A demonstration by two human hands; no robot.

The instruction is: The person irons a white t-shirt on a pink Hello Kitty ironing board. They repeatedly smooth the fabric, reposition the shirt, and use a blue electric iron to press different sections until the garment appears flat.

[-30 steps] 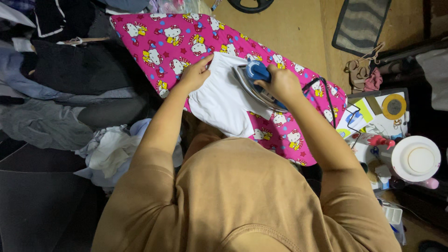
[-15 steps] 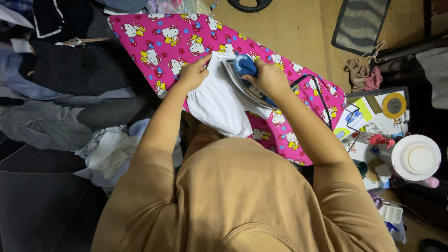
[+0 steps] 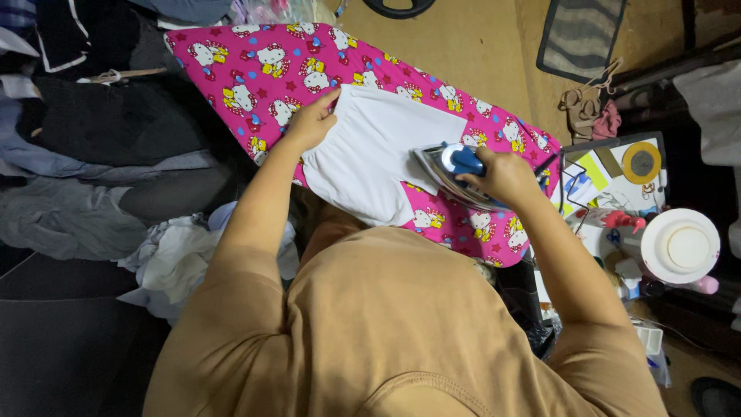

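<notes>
The right hand (image 3: 505, 176) grips the heavy iron (image 3: 451, 171) by its handle; the left hand (image 3: 311, 123) pinches the soft, limp cloth (image 3: 378, 154) at its edge.

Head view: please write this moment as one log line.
left hand pins white garment | right hand grips iron at garment's edge | pink ironing board

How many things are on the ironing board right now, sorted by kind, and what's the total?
White garment, pinned at its edge by the left hand: 1
Blue iron, held by the right hand: 1
Total on the pink ironing board: 2
</notes>
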